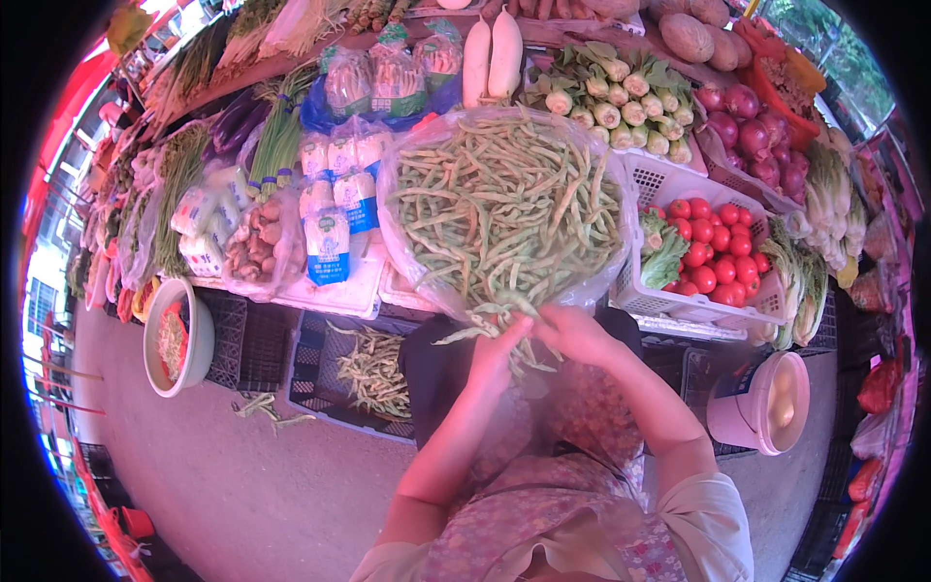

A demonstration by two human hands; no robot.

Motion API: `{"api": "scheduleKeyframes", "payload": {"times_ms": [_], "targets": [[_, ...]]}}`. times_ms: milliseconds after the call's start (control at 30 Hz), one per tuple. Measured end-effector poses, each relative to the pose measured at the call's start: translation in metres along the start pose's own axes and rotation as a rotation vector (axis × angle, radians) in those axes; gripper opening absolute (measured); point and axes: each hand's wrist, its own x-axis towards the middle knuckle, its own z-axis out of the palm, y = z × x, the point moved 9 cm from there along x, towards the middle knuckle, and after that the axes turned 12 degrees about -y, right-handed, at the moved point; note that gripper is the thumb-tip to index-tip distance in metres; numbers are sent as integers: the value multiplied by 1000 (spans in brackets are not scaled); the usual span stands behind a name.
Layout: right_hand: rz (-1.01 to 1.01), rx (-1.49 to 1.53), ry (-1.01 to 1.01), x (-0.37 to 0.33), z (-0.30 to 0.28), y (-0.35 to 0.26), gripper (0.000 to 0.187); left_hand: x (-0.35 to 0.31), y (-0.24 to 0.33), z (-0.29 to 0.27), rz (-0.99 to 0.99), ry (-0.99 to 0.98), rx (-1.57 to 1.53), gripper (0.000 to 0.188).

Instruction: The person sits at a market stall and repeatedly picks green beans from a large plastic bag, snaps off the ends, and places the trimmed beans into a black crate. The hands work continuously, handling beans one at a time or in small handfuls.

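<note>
In front of me a broad heap of green beans (509, 199) fills a round container lined with clear plastic. At its near edge my two hands almost meet. My left hand (498, 351) is closed around a few long green beans (465, 333), whose ends stick out to the left and below. My right hand (574, 335) is closed beside it, its fingertips pinched at the same beans. Just what lies between the right fingertips is partly hidden. Below and to the left, a dark crate (315, 383) holds more pale beans (373, 373).
Right of the heap stands a white basket (669, 303) of tomatoes (718, 247). Bagged white mushrooms (328, 242) lie to the left. Greens (621, 97) and red onions (761, 136) sit farther back. A bowl (199, 335) and a pail (742, 417) flank me, low down.
</note>
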Motion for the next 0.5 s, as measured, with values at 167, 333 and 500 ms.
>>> {"api": "scheduleKeyframes", "payload": {"times_ms": [167, 333, 500], "targets": [[20, -284, -51, 4, 2, -21, 40, 10, 1, -9, 79, 44, 47, 27], [-208, -72, -125, 39, -28, -9, 46, 17, 3, -22, 15, -95, -40, 23], [-162, -202, 766, 92, -146, 25, 40, 19, -1, -19, 17, -228, -54, 17]]}}
